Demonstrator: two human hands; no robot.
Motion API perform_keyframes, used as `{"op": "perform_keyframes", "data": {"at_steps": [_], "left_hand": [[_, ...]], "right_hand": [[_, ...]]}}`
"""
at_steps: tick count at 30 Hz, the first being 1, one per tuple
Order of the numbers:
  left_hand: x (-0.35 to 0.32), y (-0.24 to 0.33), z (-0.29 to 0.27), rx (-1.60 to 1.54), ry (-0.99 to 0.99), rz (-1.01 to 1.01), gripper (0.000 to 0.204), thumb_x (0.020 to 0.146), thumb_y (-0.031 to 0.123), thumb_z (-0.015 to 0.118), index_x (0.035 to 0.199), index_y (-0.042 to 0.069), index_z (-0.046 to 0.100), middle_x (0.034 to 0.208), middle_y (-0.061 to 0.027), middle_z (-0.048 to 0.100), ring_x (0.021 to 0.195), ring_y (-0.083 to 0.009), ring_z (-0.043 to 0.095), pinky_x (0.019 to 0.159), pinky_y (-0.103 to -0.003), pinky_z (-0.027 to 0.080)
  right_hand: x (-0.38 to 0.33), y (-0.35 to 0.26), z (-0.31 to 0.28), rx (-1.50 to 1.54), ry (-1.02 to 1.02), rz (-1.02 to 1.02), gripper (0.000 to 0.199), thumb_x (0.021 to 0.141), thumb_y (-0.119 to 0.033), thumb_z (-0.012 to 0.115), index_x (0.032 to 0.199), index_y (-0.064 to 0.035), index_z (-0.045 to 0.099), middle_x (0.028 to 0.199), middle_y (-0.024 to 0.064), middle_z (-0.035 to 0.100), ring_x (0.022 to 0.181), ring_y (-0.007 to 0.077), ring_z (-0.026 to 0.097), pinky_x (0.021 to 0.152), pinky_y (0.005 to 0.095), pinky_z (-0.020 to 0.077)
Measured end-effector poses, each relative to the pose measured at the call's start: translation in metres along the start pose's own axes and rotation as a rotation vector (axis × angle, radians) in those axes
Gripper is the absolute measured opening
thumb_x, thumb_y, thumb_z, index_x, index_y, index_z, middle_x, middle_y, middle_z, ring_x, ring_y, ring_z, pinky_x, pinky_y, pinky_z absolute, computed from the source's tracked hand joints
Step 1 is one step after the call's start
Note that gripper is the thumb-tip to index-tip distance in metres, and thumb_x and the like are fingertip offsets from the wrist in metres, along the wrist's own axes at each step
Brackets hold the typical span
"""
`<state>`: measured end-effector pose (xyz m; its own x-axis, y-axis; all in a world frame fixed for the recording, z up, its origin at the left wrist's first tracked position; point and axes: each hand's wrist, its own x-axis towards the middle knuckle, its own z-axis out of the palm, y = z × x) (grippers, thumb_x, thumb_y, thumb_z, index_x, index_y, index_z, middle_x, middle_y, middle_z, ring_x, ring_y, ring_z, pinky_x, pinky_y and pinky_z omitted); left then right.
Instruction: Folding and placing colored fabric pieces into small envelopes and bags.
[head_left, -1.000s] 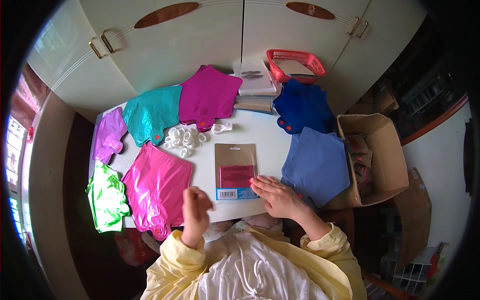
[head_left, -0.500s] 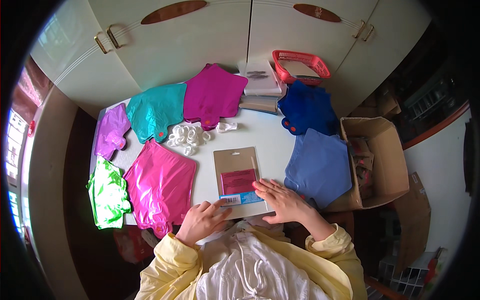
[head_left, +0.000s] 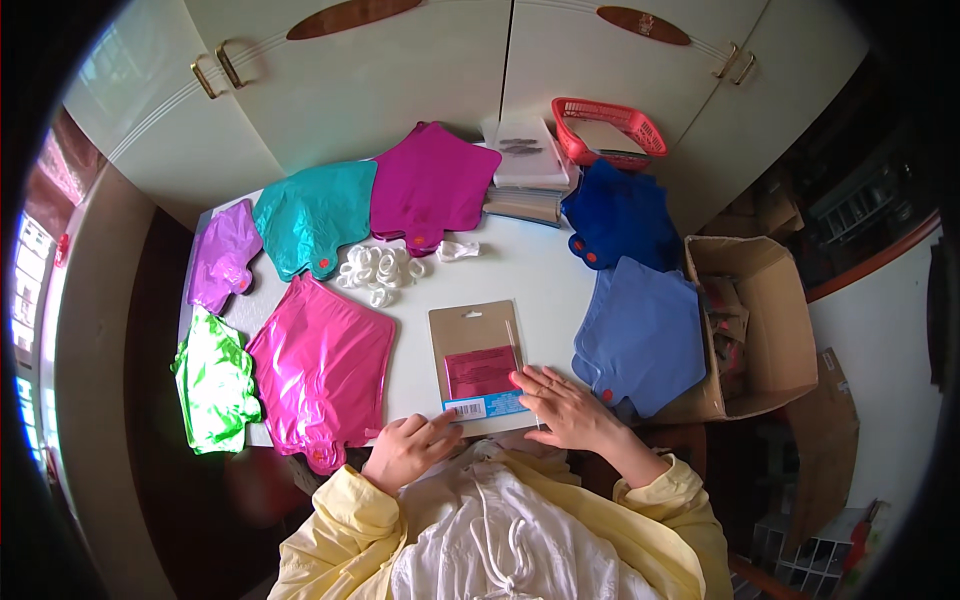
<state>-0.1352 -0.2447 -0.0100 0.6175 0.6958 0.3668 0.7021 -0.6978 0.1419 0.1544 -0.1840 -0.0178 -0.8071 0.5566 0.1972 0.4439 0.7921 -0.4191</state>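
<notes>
In front of me lies a flat clear package with a brown card back [head_left: 455,335], a hang slot at its top. A folded dark pink foil piece [head_left: 480,372] shows inside, above a blue and white label [head_left: 487,405]. My right hand [head_left: 565,408] rests open with its fingers on the package's lower right edge. At the lower left corner is my left hand [head_left: 412,448], loosely bent, fingertips close to the label and nothing seen in it; whether they touch is hard to tell. A pink flat foil star balloon [head_left: 325,365] lies left of that hand.
More flat balloons lie around: green [head_left: 215,380], lilac [head_left: 222,255], teal [head_left: 315,215], magenta [head_left: 435,185], dark blue [head_left: 620,215], light blue [head_left: 645,335]. White ribbon coils [head_left: 375,268] sit mid-table. A red basket [head_left: 610,128] stands behind, a cardboard box [head_left: 775,330] at right.
My left hand has drawn slightly back, its fingers more bent. The right hand stays at the package's edge. The whole view has shifted a little.
</notes>
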Motion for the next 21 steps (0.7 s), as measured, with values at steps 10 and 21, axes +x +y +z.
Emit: {"op": "perform_keyframes", "data": {"at_steps": [10,21], "left_hand": [[0.005,0.0,0.009,-0.163,0.126,-0.106,0.014,0.069,0.006,0.068,0.081,0.008,0.063,0.087,-0.0001,0.068,0.063,-0.0149,0.053,0.054,-0.028,0.047],[0.018,0.006,0.017,-0.226,0.219,-0.347,0.01,0.07,0.007,0.068,0.071,0.009,0.059,0.064,-0.0022,0.059,0.059,-0.0202,0.055,0.05,-0.031,0.046]], "right_hand": [[0.0,0.001,0.0,0.04,0.031,-0.003,0.044,0.069,-0.015,0.077,0.099,-0.007,0.045,0.136,0.0129,0.041,0.129,0.0304,0.039,0.108,0.0434,0.0329],[0.01,-0.004,0.007,0.047,0.257,0.09,0.015,0.079,-0.01,0.068,0.083,-0.0054,0.054,0.115,0.0089,0.059,0.112,0.0247,0.056,0.094,0.0362,0.0466]]}}
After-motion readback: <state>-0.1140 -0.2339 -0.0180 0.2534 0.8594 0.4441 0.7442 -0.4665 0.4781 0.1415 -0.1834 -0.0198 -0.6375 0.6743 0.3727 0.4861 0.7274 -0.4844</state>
